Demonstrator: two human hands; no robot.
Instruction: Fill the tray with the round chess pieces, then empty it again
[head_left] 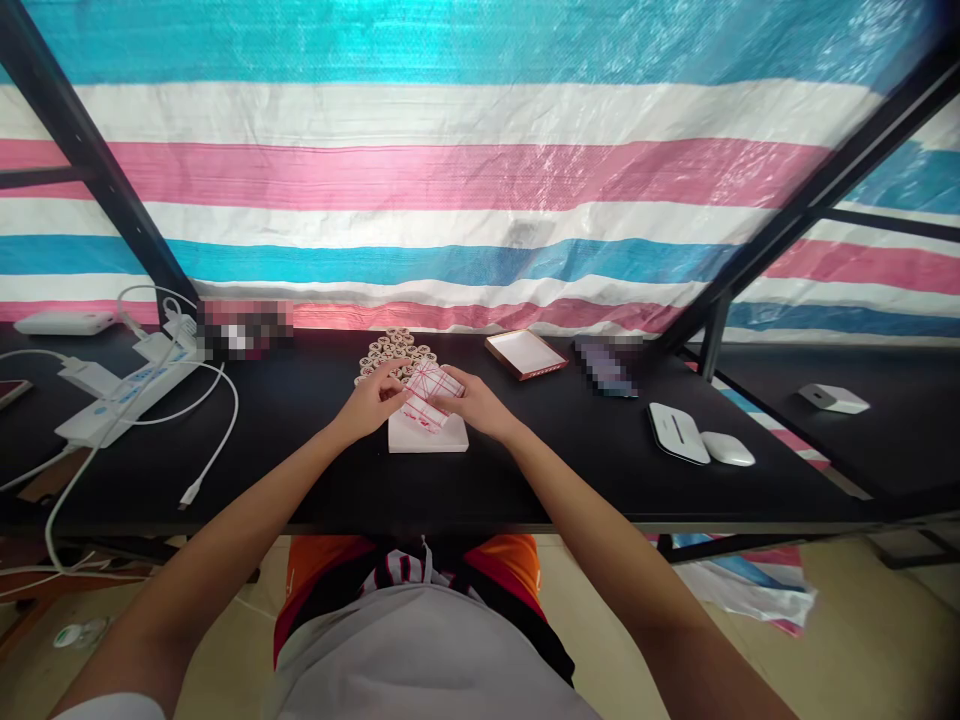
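A folded white sheet printed with red grid lines (429, 385), which looks like a Chinese chess board, is held up between my two hands. My left hand (373, 402) pinches its left side, fingers closed. On its right side, my right hand (474, 403) grips it between thumb and fingers. Below the sheet lies a white box (427, 438), partly covered by it. Just behind my left hand is a heap of round wooden chess pieces (394, 350) with dark markings.
An open box lid (527, 355) with a white inside lies to the right. Beyond it are a blurred phone-like object (606, 368), a white-edged device (677, 432) and a white mouse (727, 448). A power strip (127, 400) with white cables occupies the left of the black table (585, 480).
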